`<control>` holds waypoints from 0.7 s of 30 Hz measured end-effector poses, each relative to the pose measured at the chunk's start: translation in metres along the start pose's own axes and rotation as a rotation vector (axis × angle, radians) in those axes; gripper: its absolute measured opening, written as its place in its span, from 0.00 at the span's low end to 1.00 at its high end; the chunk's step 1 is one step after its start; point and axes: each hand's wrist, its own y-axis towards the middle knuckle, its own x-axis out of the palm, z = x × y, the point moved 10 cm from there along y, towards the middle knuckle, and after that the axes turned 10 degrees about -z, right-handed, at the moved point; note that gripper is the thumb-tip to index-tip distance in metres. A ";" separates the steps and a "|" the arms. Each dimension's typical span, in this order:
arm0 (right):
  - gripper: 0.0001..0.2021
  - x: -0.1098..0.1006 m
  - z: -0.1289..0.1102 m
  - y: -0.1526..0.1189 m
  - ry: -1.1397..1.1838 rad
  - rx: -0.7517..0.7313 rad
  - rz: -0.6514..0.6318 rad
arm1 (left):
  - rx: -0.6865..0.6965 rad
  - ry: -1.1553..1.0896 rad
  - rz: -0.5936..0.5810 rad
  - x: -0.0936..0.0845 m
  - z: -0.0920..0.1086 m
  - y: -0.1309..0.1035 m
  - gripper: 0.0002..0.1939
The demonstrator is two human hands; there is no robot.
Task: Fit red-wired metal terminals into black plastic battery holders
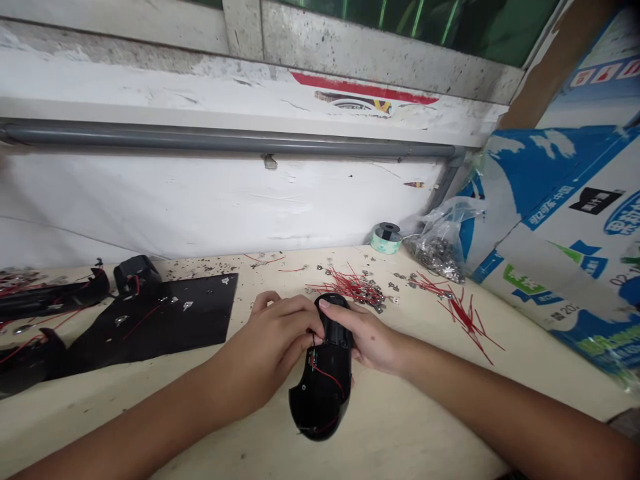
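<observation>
A hollow black plastic housing (pixel 320 400), rounded at both ends, is tilted over the table in front of me. My right hand (pixel 373 337) grips its far end from the right, thumb on top. Inside the housing run a thin red wire (pixel 331 377) and a small circuit board (pixel 313 360) by the left edge. My left hand (pixel 280 330) is closed in a pinch at that left edge, just above the board. A thin dark strand shows under its fingertips, but what they hold is mostly hidden.
Beyond my hands lie a pile of red wires (pixel 353 287) with metal tabs and another red bundle (pixel 467 317). A black sheet (pixel 175 320) and more black housings (pixel 30 363) are at left. A tape roll (pixel 385 240), a bag of metal parts (pixel 440 250) and a carton (pixel 565 220) stand right.
</observation>
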 end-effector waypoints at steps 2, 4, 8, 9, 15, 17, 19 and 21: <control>0.20 -0.002 0.001 0.000 0.003 0.008 0.034 | -0.004 0.018 0.017 0.000 0.001 0.000 0.11; 0.20 -0.004 0.001 -0.001 0.002 0.006 0.076 | -0.005 0.043 0.056 -0.001 0.001 -0.001 0.10; 0.21 -0.005 0.004 -0.002 0.056 0.010 0.114 | -0.005 0.059 0.093 -0.002 0.002 -0.002 0.11; 0.21 -0.004 0.005 -0.002 0.068 0.012 0.113 | -0.006 0.054 0.091 -0.002 0.002 -0.002 0.11; 0.22 -0.003 0.004 -0.002 0.093 0.015 0.128 | 0.002 0.127 0.139 -0.003 0.005 -0.004 0.11; 0.23 -0.002 0.004 -0.003 0.102 0.026 0.131 | 0.038 0.169 0.155 -0.003 0.009 -0.006 0.11; 0.23 -0.001 0.004 -0.004 0.107 0.030 0.132 | 0.071 0.183 0.151 -0.004 0.011 -0.007 0.11; 0.23 -0.002 0.004 -0.004 0.106 0.034 0.137 | 0.091 0.181 0.135 -0.004 0.012 -0.007 0.11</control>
